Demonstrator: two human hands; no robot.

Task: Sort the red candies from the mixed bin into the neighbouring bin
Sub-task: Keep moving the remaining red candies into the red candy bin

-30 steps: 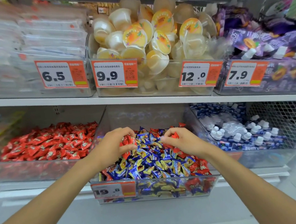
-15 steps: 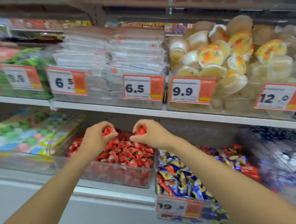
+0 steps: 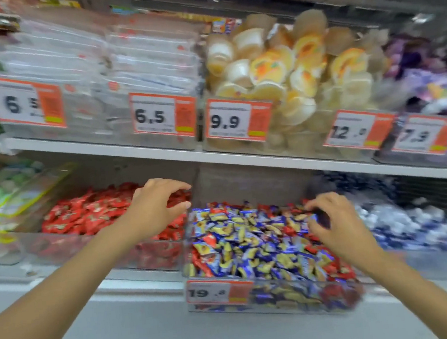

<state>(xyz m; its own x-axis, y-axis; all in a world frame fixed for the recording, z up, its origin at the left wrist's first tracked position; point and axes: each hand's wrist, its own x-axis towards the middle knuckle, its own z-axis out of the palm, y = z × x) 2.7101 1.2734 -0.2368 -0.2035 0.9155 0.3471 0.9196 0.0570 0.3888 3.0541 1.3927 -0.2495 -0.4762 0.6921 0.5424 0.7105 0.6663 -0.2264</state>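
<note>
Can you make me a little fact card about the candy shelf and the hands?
left hand: open, above the red candy bin
right hand: fingers curled down onto candies in the mixed bin; grip unclear
mixed bin: blue, yellow and red wrappers; price tag 19.8
red candy bin: left of the mixed bin, red only
shelf above: jelly cups

Clear plastic mixed bin [image 3: 286, 305], glossy foil red candies [image 3: 92, 213], paper price tag [image 3: 218, 291]

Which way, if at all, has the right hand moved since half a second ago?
Yes. The right hand went rightward, from above the red-candy bin to over the mixed bin.
</note>
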